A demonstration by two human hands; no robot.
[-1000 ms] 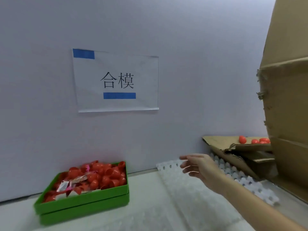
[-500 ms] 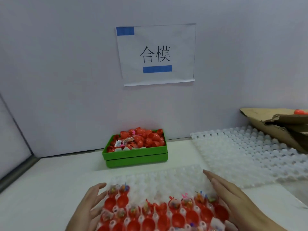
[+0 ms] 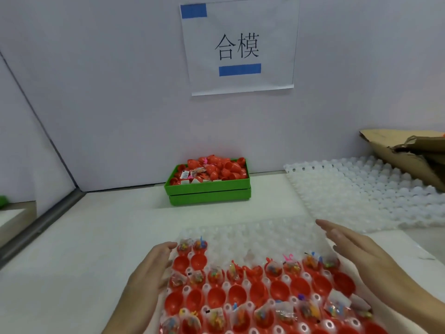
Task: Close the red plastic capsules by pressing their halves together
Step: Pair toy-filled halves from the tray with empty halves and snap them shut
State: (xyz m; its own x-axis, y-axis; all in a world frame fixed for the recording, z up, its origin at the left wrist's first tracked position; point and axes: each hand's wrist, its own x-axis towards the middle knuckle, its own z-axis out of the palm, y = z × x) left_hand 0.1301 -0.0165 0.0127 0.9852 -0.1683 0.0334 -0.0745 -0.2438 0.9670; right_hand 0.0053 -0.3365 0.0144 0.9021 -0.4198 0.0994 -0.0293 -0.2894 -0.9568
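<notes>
Since half a second ago both hands have edged further forward along the clear tray [image 3: 252, 233]: the left hand [image 3: 147, 273] rests against its left edge and the right hand [image 3: 361, 256] hovers over its right side, fingers [image 3: 330, 229] straight and released. Open red capsule halves [image 3: 237, 294], some holding small toys, fill the tray's near pockets. Farther back on the bench [image 3: 96, 225], a green bin [image 3: 209, 191] holds more red halves.

bare left hand [image 3: 150, 273] and forearm, no sleeve | bare right hand [image 3: 356, 251] and forearm, no sleeve | short unpainted nails
</notes>
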